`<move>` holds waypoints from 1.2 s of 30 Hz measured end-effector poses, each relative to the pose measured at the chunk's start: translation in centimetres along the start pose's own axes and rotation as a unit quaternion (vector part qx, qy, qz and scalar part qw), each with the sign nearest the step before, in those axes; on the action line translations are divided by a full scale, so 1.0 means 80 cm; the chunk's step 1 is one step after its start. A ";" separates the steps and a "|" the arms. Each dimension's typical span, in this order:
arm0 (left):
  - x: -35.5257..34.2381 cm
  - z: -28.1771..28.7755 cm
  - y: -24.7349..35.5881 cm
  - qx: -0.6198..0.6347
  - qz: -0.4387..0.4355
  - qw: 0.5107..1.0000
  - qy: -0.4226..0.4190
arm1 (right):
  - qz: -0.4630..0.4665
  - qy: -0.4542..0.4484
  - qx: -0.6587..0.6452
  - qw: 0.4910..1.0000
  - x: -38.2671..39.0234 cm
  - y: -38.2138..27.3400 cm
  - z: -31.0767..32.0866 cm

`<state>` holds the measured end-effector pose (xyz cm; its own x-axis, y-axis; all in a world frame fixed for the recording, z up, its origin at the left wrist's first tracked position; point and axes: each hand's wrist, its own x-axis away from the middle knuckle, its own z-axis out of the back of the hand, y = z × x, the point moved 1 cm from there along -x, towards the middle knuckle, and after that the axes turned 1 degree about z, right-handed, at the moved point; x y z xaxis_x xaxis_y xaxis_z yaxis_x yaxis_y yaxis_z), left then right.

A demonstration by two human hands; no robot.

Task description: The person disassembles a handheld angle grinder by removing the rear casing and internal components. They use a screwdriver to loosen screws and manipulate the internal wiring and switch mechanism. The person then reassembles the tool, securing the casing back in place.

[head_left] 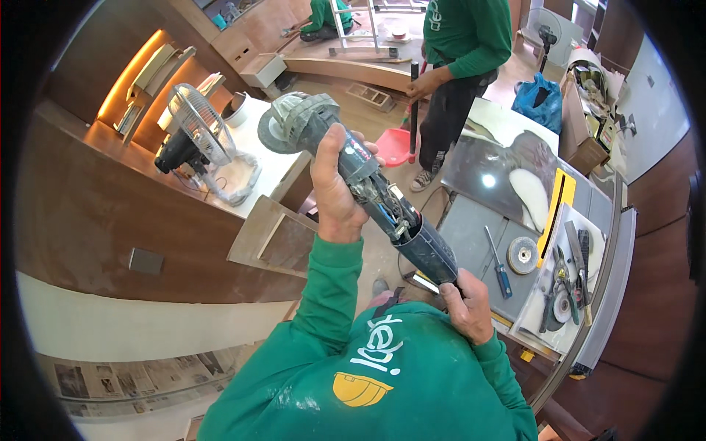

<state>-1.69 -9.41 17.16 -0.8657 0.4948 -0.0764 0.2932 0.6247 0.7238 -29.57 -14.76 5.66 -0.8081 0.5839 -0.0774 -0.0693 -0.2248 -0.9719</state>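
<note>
An angle grinder is held up in front of my chest, slanting from upper left to lower right. My left hand wraps round its body just below the dusty head and disc guard. Wires and inner parts show bare in the middle, where the dark rear housing sits slid back from the motor section. With my right hand I grip the lower end of that housing. On the worktable to the right lie a blue-handled screwdriver and a round grinding disc.
A board on the worktable bears pliers and other hand tools beside a yellow level. A co-worker stands ahead with a pink dustpan. A desk fan stands on the left counter; another person crouches far back near a ladder.
</note>
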 end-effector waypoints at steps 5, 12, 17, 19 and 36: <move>-0.003 0.006 -0.003 -0.006 0.011 1.000 -0.003 | 0.026 -0.006 0.017 1.000 0.003 0.008 -0.005; 0.004 -0.004 -0.014 -0.010 -0.001 1.000 0.009 | 0.075 -0.087 0.081 0.990 -0.003 -0.008 0.005; 0.007 0.009 -0.021 -0.070 0.039 0.996 -0.036 | -0.010 -0.173 0.026 0.985 0.001 -0.008 0.020; 0.008 0.007 -0.022 -0.051 0.044 0.997 -0.033 | -0.097 -0.168 -0.046 0.980 0.003 -0.005 0.022; 0.019 -0.073 -0.021 0.017 -0.010 0.997 -0.071 | -0.255 -0.165 -0.307 0.902 0.033 0.023 0.064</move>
<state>-5.84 -13.21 19.83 -0.8059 0.5610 -0.1891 0.2921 0.6546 0.6972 -34.84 -17.62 4.81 -0.9004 0.2019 0.3855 -0.2259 0.5402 -0.8107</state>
